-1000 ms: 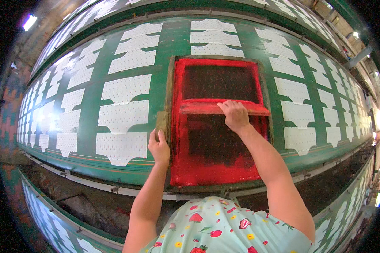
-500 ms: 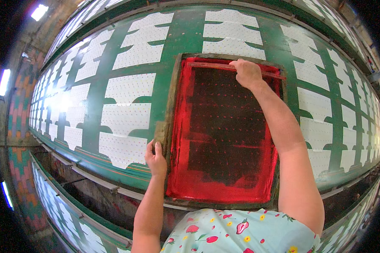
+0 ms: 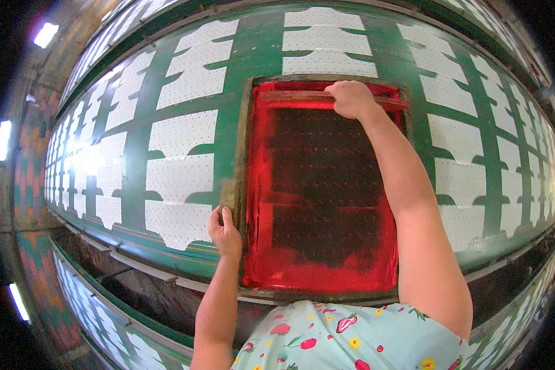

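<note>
A screen printing frame [image 3: 244,148] lies flat on the long green table, its dark mesh [image 3: 327,166] bordered by wet red ink [image 3: 314,277]. Across the far end of the mesh lies a long squeegee [image 3: 302,97]. My right hand [image 3: 353,100] is closed over the squeegee's bar, right of its middle, with that arm stretched over the frame. At the frame's near left side my left hand [image 3: 226,234] grips the edge beside a small wooden block [image 3: 229,194]; some of its fingers are hidden.
White dotted cut pieces [image 3: 180,179] lie in rows on the green table [image 3: 240,55], left, right and beyond the frame. A rail [image 3: 135,265] runs along the table's near edge. Another table [image 3: 111,314] with white pieces stands at lower left.
The whole view has shifted slightly, so the frame sits further left. The squeegee stays at the far end, and a bright red ink band now shows along its near side. Both hands keep hold.
</note>
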Demonstrator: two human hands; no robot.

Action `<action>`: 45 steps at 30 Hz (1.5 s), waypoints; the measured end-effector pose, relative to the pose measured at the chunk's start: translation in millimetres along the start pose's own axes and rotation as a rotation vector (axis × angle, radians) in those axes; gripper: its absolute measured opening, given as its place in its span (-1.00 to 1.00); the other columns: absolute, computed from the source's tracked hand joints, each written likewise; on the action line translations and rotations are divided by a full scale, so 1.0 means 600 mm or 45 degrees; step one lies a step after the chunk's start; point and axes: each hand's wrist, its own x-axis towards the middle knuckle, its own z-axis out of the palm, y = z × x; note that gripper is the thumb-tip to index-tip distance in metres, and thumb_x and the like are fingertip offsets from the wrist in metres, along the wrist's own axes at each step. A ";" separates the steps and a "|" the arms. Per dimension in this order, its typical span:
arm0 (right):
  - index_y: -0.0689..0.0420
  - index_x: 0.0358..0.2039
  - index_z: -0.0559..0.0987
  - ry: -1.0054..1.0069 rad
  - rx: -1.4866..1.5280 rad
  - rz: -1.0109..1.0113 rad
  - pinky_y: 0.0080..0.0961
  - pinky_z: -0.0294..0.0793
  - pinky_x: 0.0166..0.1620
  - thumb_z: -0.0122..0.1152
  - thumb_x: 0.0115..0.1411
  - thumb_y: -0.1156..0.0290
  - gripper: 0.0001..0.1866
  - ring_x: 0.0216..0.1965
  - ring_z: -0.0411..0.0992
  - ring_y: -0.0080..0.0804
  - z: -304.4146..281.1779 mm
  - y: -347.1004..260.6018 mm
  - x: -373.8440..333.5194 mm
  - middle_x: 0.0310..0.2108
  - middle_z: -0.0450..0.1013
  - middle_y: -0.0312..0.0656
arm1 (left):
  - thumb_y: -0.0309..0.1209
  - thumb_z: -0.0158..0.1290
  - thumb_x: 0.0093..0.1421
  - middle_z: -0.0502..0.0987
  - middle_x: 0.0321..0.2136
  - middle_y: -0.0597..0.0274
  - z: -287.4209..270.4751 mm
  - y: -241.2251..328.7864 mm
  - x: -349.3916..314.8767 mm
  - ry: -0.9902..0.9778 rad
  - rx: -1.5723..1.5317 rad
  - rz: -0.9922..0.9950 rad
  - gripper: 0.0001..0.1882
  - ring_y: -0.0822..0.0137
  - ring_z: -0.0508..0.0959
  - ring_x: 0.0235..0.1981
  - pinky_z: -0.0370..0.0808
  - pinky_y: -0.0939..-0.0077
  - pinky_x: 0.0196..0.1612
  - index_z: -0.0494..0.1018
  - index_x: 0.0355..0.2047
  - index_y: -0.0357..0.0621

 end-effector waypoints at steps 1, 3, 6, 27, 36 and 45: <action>-0.10 0.13 0.76 -0.092 0.003 -0.015 0.06 0.66 0.15 0.18 0.24 0.47 -0.54 0.09 0.68 0.02 -0.011 -0.003 -0.011 0.00 0.72 -0.04 | -0.19 0.10 0.59 0.68 -0.18 0.16 0.001 0.001 -0.001 0.005 0.002 -0.009 -0.59 0.32 0.55 -0.11 0.50 0.35 0.03 0.63 -0.01 -0.41; -0.05 0.09 0.76 -0.165 0.051 -0.054 0.07 0.66 0.15 0.18 0.21 0.44 -0.55 0.10 0.68 0.03 -0.017 -0.020 -0.055 0.01 0.73 -0.02 | -0.18 0.10 0.59 0.68 -0.19 0.09 0.001 0.001 -0.001 -0.012 0.004 0.007 -0.58 0.27 0.56 -0.13 0.51 0.31 0.03 0.63 -0.01 -0.42; -0.16 0.06 0.79 -0.193 0.006 -0.117 0.03 0.71 0.16 0.22 0.24 0.37 -0.60 0.11 0.70 -0.03 -0.004 -0.068 -0.147 0.06 0.73 -0.14 | -0.21 0.08 0.60 0.70 -0.16 -0.03 -0.003 -0.001 -0.001 -0.047 0.066 0.032 -0.59 0.16 0.60 -0.13 0.54 0.24 0.05 0.62 0.02 -0.41; -0.05 -0.05 0.72 0.001 0.075 -0.014 -0.07 0.65 0.10 0.25 0.29 0.36 -0.76 0.02 0.64 -0.05 0.108 -0.443 -0.753 -0.11 0.64 -0.08 | -0.16 0.54 0.06 0.79 -0.17 -0.06 -0.017 -0.017 0.018 -0.254 -0.066 -0.067 -0.42 0.05 0.77 -0.16 0.64 0.13 -0.02 0.70 -0.06 -0.38; 0.12 0.20 0.70 0.654 0.430 0.240 -0.01 0.48 0.33 0.43 0.33 -0.09 -0.38 0.25 0.54 0.00 0.138 -0.307 -0.863 0.17 0.62 0.00 | -0.49 0.49 0.12 0.77 -0.17 0.08 -0.018 0.039 0.040 -0.376 -0.563 -0.121 -0.60 0.22 0.72 -0.25 0.64 0.25 -0.12 0.67 -0.05 -0.37; 0.31 0.49 0.43 0.540 1.858 1.056 -0.26 0.39 0.46 0.32 0.52 0.09 -0.27 0.46 0.43 -0.17 0.163 -0.046 -0.980 0.47 0.44 0.11 | -0.62 0.43 0.19 0.76 -0.15 0.14 0.038 0.161 -0.023 -0.357 -0.700 -0.012 -0.65 0.27 0.73 -0.22 0.64 0.32 -0.08 0.64 -0.02 -0.34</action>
